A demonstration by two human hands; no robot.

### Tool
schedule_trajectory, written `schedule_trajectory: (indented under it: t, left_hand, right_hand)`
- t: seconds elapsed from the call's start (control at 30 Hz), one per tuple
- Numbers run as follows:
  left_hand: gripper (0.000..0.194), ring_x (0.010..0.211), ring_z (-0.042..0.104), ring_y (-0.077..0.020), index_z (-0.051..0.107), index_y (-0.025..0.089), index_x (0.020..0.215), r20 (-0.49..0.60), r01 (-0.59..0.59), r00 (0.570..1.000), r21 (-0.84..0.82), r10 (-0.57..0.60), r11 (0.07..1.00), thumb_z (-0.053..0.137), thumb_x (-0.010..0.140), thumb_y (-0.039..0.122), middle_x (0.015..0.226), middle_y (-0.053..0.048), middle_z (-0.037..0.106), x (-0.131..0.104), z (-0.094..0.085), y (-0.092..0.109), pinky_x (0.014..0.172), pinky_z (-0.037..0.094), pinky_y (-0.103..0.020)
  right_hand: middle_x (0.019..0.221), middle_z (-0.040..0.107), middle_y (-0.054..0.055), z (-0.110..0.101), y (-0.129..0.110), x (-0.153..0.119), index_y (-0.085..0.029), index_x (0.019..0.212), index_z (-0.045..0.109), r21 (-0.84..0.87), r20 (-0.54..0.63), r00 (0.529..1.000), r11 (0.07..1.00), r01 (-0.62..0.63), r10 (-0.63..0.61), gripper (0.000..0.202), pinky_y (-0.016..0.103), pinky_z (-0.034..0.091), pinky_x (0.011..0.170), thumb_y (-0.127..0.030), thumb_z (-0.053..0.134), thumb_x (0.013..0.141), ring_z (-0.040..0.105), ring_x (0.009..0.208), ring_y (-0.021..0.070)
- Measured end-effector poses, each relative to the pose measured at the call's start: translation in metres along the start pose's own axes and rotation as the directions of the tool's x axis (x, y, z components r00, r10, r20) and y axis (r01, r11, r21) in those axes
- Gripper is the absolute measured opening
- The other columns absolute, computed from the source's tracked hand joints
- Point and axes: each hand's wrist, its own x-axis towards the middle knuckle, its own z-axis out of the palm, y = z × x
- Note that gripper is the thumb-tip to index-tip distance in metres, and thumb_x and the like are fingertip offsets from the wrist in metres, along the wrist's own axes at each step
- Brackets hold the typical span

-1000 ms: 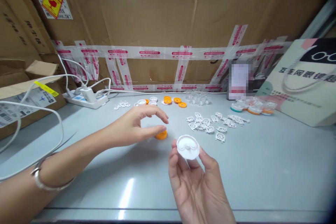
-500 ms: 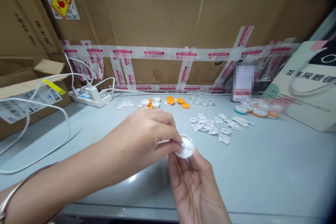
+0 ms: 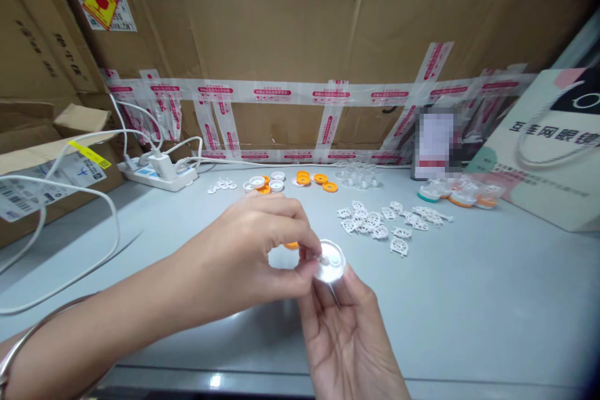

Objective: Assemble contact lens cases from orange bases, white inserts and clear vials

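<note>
A round white toothed plastic disc (image 3: 332, 262) is tilted toward me above the table. My right hand (image 3: 344, 331), palm up, grips its lower edge between thumb and fingers. My left hand (image 3: 267, 247) reaches in from the left with thumb and forefinger pinched at the disc's face. A small white piece (image 3: 324, 259) shows at those fingertips, mostly hidden. Behind the left hand, part of an orange ring (image 3: 291, 245) is visible on the table. White openwork plastic parts (image 3: 372, 220) lie scattered beyond the disc to the right.
Orange caps (image 3: 320, 179), white rings (image 3: 277, 185), small white discs (image 3: 222, 185) and clear cups (image 3: 359, 175) line the back. At right stand capped clear pieces (image 3: 462, 192), a phone (image 3: 435, 147) and a paper bag (image 3: 539, 156). A power strip (image 3: 159, 174) with cables and a carton (image 3: 51, 181) are left.
My left thumb and forefinger have bowed apart behind their tips, exposing the orange ring behind. The disc has tilted slightly and now catches bright light. My right hand keeps its hold.
</note>
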Motion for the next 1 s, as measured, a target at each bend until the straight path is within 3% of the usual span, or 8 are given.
schedule_trajectory:
  t: [0.43, 1.0]
  left_hand:
    - [0.009, 0.078, 0.057, -0.01, 0.065, 0.02, 0.086, 0.186, 0.122, 0.979, -0.181, -0.088, 0.976, 0.06, 0.078, 0.019, 0.085, 0.002, 0.064, 0.004, -0.008, -0.007, 0.071, 0.044, -0.02]
    - [0.006, 0.075, 0.058, -0.0109, 0.068, 0.019, 0.081, 0.176, 0.216, 0.969, -0.259, -0.173, 0.941, 0.063, 0.078, 0.021, 0.081, 0.0, 0.065, 0.006, -0.009, -0.004, 0.071, 0.046, -0.022]
  right_hand:
    - [0.091, 0.072, 0.004, 0.006, -0.003, -0.005, -0.016, 0.087, 0.069, 0.015, -0.023, 0.999, 1.0, -0.022, 0.022, 0.013, 0.02, 0.055, 0.077, -0.019, 0.061, 0.078, 0.068, 0.084, 0.0099]
    - [0.091, 0.072, 0.003, -0.005, -0.001, 0.003, -0.017, 0.088, 0.069, -0.013, 0.005, 1.0, 1.0, -0.005, 0.005, 0.017, 0.023, 0.056, 0.079, -0.021, 0.068, 0.072, 0.067, 0.088, 0.0134]
